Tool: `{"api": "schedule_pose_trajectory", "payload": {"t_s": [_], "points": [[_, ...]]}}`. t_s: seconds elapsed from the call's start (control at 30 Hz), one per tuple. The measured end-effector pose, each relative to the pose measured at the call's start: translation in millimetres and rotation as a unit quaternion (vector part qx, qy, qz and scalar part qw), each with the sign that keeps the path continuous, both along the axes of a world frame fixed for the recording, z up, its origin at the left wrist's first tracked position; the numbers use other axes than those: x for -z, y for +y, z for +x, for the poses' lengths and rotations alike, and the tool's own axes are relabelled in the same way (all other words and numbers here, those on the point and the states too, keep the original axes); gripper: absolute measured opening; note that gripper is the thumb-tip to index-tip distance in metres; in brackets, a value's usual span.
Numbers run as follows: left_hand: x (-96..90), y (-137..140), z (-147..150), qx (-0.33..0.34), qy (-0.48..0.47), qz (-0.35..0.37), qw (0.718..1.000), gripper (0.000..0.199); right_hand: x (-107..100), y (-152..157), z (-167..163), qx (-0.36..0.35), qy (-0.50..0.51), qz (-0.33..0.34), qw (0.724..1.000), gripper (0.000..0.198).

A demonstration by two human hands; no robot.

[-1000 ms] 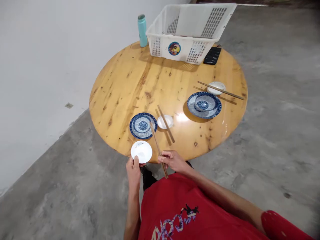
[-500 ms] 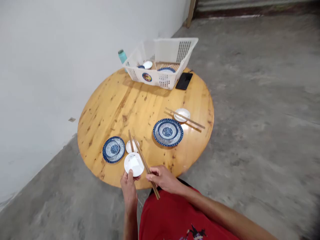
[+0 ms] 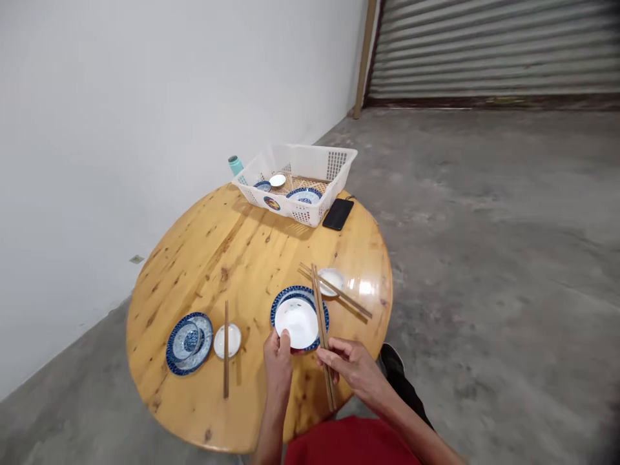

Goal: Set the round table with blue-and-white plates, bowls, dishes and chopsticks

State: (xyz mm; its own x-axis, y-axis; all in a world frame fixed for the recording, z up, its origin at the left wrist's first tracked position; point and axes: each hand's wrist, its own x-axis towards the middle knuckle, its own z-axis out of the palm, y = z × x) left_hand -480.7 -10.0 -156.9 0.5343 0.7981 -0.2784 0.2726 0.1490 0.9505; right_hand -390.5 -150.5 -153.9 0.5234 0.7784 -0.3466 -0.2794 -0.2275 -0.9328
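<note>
My left hand [image 3: 279, 352] grips a small white dish [image 3: 296, 323] by its near edge, thumb on top. Beneath it, a blue-and-white plate [image 3: 278, 302] on the table is partly covered from view. My right hand [image 3: 351, 365] pinches a pair of wooden chopsticks [image 3: 319, 310], which point away from me just right of the dish. Beyond them, another pair of chopsticks [image 3: 351, 299] lies across a white saucer [image 3: 332, 279]. To the left, a plate with a bowl on it [image 3: 189, 344] sits beside a white saucer [image 3: 233, 340] with chopsticks [image 3: 226, 368] laid over it.
A white plastic basket [image 3: 310, 216] holding several dishes stands at the far side of the round wooden table [image 3: 194, 271]. A black phone [image 3: 338, 214] lies to its right, and a turquoise bottle [image 3: 235, 165] is behind its left corner. A white wall [image 3: 145, 97] rises on the left.
Both hands, with the white dish and chopsticks, have moved right from the left saucer to over the right-hand plate. My view has tilted up, showing more of the shutter door.
</note>
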Motion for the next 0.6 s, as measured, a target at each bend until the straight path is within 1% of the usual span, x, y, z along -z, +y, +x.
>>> {"api": "schedule_pose_trajectory", "payload": {"t_s": [0.07, 0.2, 0.3, 0.37, 0.4, 0.47, 0.53, 0.6], "points": [[1.4, -23, 30, -0.019, 0.001, -0.007, 1.000, 0.041, -1, -20, 39, -0.014, -0.010, 0.007, 1.000, 0.047], [2.1, -79, 93, -0.082, -0.006, -0.016, 0.996, 0.044, -3, -74, 116, -0.064, -0.020, -0.006, 0.998, 0.049], [-6.4, -120, 138, -0.101, -0.009, -0.033, 0.994, 0.044, -11, -107, 169, -0.110, -0.030, -0.014, 0.993, 0.049], [-16.5, -137, 164, -0.091, -0.007, -0.040, 0.995, 0.043, -19, -118, 198, -0.130, -0.035, -0.009, 0.991, 0.049], [-22.3, -141, 176, -0.085, -0.007, -0.038, 0.996, 0.043, -22, -120, 211, -0.138, -0.034, -0.003, 0.990, 0.048], [-34.8, -141, 196, -0.076, -0.008, -0.023, 0.997, 0.042, -29, -118, 236, -0.152, -0.031, 0.012, 0.988, 0.047], [-47.3, -129, 214, -0.074, -0.010, 0.001, 0.997, 0.041, -35, -111, 261, -0.165, -0.031, 0.022, 0.986, 0.047], [-59.0, -108, 230, -0.078, -0.015, 0.028, 0.996, 0.040, -42, -101, 289, -0.172, -0.042, 0.026, 0.984, 0.048]]}}
